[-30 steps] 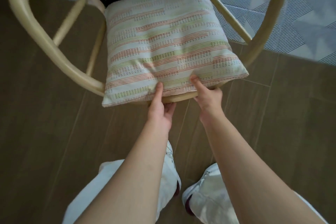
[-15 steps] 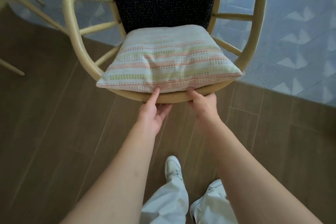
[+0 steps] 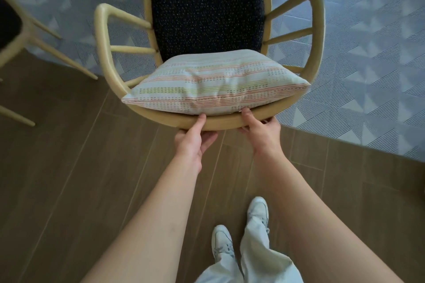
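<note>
my left hand (image 3: 193, 142) and right hand (image 3: 262, 131) are curled round the front rim of the pale wooden armchair (image 3: 223, 123), thumbs nudging the striped square fabric cushion (image 3: 216, 85) lying loose on its seat, so a sharp tug could slide it off the front.

The left hand (image 3: 192, 139) and right hand (image 3: 262, 132) grip the front rim of the chair (image 3: 230, 122), thumbs touching the striped cushion (image 3: 216, 85).

Head view, steeply down, close
</note>
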Tool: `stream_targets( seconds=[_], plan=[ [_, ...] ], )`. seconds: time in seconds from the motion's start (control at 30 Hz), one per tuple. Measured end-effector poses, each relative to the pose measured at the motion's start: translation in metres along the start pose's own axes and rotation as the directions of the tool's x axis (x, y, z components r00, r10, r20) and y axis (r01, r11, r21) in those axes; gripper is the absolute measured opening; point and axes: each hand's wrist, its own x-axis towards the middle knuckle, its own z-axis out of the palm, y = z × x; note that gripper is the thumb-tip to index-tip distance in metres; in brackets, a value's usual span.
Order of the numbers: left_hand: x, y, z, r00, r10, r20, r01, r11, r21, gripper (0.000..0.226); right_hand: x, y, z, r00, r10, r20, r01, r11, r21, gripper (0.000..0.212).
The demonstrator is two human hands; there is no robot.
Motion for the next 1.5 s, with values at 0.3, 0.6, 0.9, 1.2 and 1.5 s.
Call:
stream_targets(
  seconds=[0.3, 0.6, 0.9, 1.2, 1.5],
  plan=[
    [0.019, 0.069, 0.061, 0.993, 0.116, 0.010, -0.115, 0.992, -0.051, 0.050, 0.033, -0.071, 0.048, 0.991, -0.087, 0.098, 0.079, 0.993, 0.082, 0.054],
    [0.046, 0.142, 0.121, 0.988, 0.139, 0.060, -0.137, 0.990, -0.036, 0.042, 0.083, -0.143, 0.101, 0.983, -0.082, 0.163, 0.061, 0.989, 0.134, 0.051],
    [0.080, 0.207, 0.177, 0.982, 0.166, 0.086, -0.164, 0.986, -0.029, 0.044, 0.134, -0.202, 0.154, 0.982, -0.080, 0.172, 0.049, 0.983, 0.176, 0.058],
    [0.118, 0.249, 0.211, 0.975, 0.169, 0.146, -0.171, 0.985, 0.000, 0.043, 0.176, -0.233, 0.196, 0.990, -0.087, 0.112, 0.061, 0.973, 0.222, 0.059],
    [0.126, 0.258, 0.208, 0.970, 0.121, 0.211, -0.132, 0.991, 0.038, 0.046, 0.176, -0.230, 0.203, 0.992, -0.115, 0.043, 0.107, 0.980, 0.169, 0.056]
  ],
)
